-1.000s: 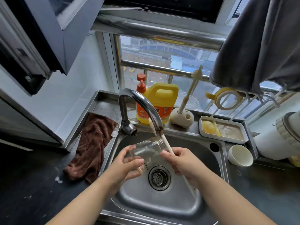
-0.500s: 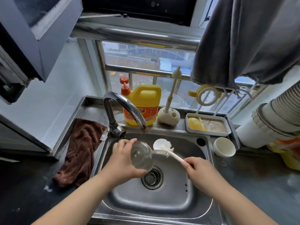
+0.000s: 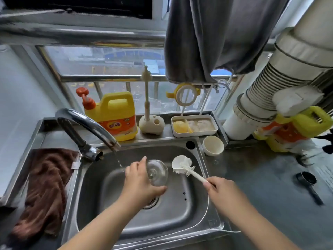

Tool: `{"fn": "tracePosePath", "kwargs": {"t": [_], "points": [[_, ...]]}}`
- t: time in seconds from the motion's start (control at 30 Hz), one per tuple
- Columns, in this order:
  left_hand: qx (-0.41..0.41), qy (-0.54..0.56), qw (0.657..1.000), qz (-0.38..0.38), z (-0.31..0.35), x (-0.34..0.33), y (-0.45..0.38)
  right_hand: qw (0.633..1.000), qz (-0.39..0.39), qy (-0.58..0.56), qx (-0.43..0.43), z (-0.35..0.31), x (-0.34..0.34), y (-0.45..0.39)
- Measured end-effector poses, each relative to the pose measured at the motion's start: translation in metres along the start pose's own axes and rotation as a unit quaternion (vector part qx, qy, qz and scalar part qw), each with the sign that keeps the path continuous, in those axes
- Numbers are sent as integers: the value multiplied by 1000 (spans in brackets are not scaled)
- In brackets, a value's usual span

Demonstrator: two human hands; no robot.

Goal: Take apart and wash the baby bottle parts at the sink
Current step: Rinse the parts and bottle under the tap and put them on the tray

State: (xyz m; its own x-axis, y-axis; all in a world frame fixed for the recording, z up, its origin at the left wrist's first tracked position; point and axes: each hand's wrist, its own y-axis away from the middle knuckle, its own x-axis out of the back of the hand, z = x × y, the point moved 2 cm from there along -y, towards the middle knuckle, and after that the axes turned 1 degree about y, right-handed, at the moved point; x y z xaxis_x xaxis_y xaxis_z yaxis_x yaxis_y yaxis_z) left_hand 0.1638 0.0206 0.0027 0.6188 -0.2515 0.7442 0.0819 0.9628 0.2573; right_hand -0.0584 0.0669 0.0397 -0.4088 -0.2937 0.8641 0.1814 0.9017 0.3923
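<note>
Both hands are busy over the sink: the left hand grips the clear bottle on its side, while the right hand holds the brush beside it, probably so bristles reach it.

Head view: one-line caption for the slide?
Left hand holds clear bottle over sink; right hand holds white brush beside it.
</note>
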Motion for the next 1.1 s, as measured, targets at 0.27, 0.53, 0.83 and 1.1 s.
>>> {"fn": "tracePosePath", "kwargs": {"t": [0.27,0.53,0.83,1.1], "points": [[-84,106,990,32,95,-15,-68,990,53,-116,-53,48,24,0],[-58,163,984,52,158,-44,-146,975,118,-182,-48,78,65,-48],[-43,184,980,55,178,-82,-198,974,117,-186,-53,97,77,-78],[-53,149,986,49,176,-90,-225,967,100,-222,-76,112,62,-83]]}}
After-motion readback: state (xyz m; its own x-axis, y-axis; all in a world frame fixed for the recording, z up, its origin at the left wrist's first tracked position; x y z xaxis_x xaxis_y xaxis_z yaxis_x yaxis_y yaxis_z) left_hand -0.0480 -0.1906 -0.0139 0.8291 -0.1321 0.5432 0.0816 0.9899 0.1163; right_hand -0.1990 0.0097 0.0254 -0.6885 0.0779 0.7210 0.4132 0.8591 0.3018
